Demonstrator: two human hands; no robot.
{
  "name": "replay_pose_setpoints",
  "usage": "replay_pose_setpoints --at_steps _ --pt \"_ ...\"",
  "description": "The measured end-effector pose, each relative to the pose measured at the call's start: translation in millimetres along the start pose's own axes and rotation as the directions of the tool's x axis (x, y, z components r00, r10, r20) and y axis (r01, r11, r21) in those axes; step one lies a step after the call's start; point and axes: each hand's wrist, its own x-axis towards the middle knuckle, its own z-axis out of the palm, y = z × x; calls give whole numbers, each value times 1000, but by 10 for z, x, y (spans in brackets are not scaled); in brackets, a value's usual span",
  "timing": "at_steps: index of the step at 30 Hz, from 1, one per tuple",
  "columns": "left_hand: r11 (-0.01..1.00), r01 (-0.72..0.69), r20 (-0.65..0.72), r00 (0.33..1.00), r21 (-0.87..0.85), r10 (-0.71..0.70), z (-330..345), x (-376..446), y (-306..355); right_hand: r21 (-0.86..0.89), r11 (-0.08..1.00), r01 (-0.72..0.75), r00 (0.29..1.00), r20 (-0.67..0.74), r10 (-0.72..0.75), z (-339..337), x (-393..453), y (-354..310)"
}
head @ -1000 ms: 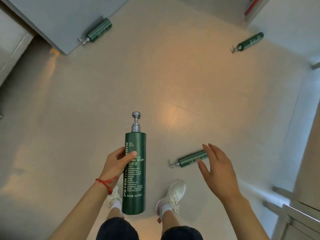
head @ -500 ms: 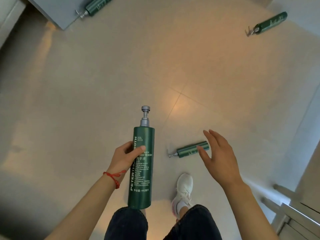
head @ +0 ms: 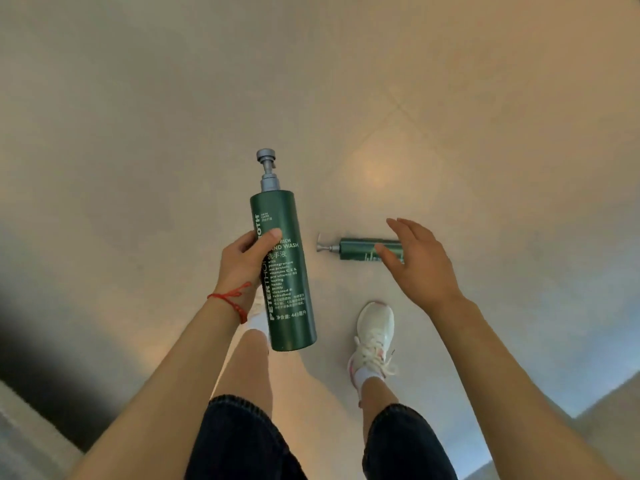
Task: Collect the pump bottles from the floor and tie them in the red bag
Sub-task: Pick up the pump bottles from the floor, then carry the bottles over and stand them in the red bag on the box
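My left hand (head: pixel 244 268) grips a tall dark green pump bottle (head: pixel 287 282) round its middle, pump end pointing away from me. A second green pump bottle (head: pixel 360 249) lies on its side on the beige tiled floor, its grey pump facing left. My right hand (head: pixel 419 259) hovers over that bottle's right end with fingers spread and straight, covering part of it. Whether it touches the bottle I cannot tell. The red bag is not in view.
My white sneaker (head: pixel 374 337) stands on the floor just below the lying bottle. A dark shadowed strip (head: pixel 45 358) runs along the lower left, and a pale panel edge (head: pixel 609 393) shows at the lower right.
The view has tipped down and closer to the floor, so the two far bottles have left the frame. My right hand has come lower over the lying bottle. My left hand's grip is unchanged.
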Motion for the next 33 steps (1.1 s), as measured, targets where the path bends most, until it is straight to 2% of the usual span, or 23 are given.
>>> replay_pose_setpoints --at_steps 4,11,14,17,20,22,24,26,28,31,33 --pt "988 72 -75 994 -134 -83 13 77 -800 -47 997 54 997 62 -51 490 117 361" --pt "981 138 -112 982 -137 -154 -74 594 -1960 -101 993 59 993 107 -48 1379 814 941" --pt "980 141 -131 978 -142 -160 -110 827 -2292 -110 992 70 987 154 -53 1721 1140 1102" --pt "979 149 -152 974 -136 -169 -132 980 -2530 -194 972 135 971 223 -90 2006 1368 1188" --pt "975 152 -161 971 -165 -179 -134 1053 -2670 -209 970 124 982 164 -91 2170 1469 1222" --pt "969 160 -165 967 -189 -192 -119 1068 -2734 -78 996 33 996 84 -26 2208 1477 1227" --pt "965 175 -167 964 -196 -208 -94 1050 -2756 126 988 -91 995 51 86 2194 1442 1217" --pt "962 179 -162 963 -204 -214 -106 995 -2697 404 889 -214 977 83 197 2138 1359 1147" --pt "965 173 -150 967 -199 -204 -147 921 -2556 611 747 -264 963 126 237 2023 1231 1008" --pt "974 138 -131 978 -177 -163 -252 729 -2196 727 640 -249 966 143 213 1759 964 660" --pt "979 112 -118 984 -170 -134 -339 524 -1865 743 627 -232 972 149 184 1504 724 337"
